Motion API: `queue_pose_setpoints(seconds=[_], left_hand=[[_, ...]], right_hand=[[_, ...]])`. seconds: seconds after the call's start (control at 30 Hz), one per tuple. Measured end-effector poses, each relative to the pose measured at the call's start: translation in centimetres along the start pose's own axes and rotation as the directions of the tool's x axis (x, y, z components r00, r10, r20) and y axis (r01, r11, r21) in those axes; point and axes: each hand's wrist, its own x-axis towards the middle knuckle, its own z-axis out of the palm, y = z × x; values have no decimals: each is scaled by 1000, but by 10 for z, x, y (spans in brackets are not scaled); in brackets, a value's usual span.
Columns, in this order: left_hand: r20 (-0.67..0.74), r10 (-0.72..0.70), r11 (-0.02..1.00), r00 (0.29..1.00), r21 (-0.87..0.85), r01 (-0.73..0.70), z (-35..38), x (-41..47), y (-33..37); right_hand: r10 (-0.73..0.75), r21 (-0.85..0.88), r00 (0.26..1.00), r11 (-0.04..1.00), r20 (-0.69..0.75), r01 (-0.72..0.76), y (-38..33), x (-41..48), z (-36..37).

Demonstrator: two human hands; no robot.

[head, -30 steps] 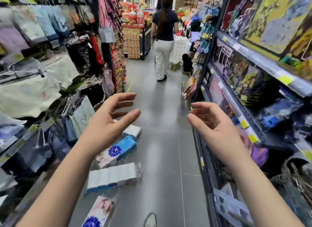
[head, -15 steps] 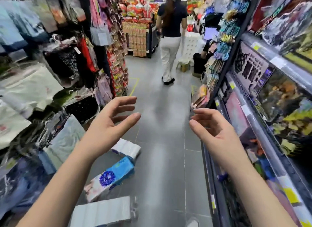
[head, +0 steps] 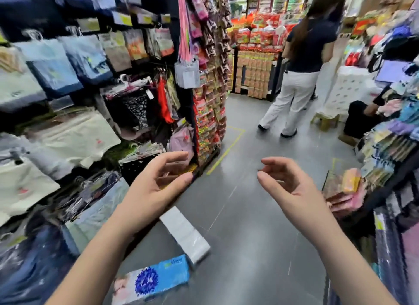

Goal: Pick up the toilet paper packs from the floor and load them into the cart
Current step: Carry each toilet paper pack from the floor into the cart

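Two toilet paper packs lie on the grey floor. A white pack [head: 184, 234] lies just below my left hand, and a blue pack with a dark blue flower [head: 152, 279] lies near the bottom edge. My left hand [head: 156, 189] hovers above them, fingers apart, holding nothing. My right hand [head: 288, 186] is raised at the same height, fingers curled loosely and empty. The hands are about a pack's width apart. No cart is in view.
Racks of hanging bags and clothing [head: 68, 100] line the left, with a snack rack [head: 210, 105] at the aisle's corner. Shelves of goods [head: 385, 145] close in on the right. A person in white trousers [head: 294, 86] walks ahead; another sits by a small stool [head: 326, 120].
The view has moved forward along the aisle and lifted. The packs have slid toward the bottom of the frame, and the third white pack has dropped out of view. Both hands stay empty.
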Motion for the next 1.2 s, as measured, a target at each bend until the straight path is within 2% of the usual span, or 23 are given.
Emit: queue_pose_setpoints(seconds=[0.3,0.43,0.57,0.83,1.0,1.13,1.2], left_hand=[[-137,-90,995,987,20,93,33,112,-20],[-198,-72,996,978,39,81,34,179,-42],[-263,-47,998,964,37,58,20,250,-72],[-469,-97,995,878,-11,104,-48,382,-113],[-549,-207,976,810,-57,211,-69,405,-131],[-655,-236,962,718,-52,269,-87,390,-144],[-723,-264,949,638,-78,304,-96,378,-147]], right_hand=[[-18,68,977,998,214,3,36,154,-11],[-48,78,966,997,253,30,50,233,-3],[-102,41,925,995,366,93,53,322,18],[-160,46,811,986,562,163,45,507,93],[-194,86,723,979,663,184,54,572,147],[-235,172,589,972,773,161,53,602,209],[-260,214,497,966,828,147,52,611,242]])
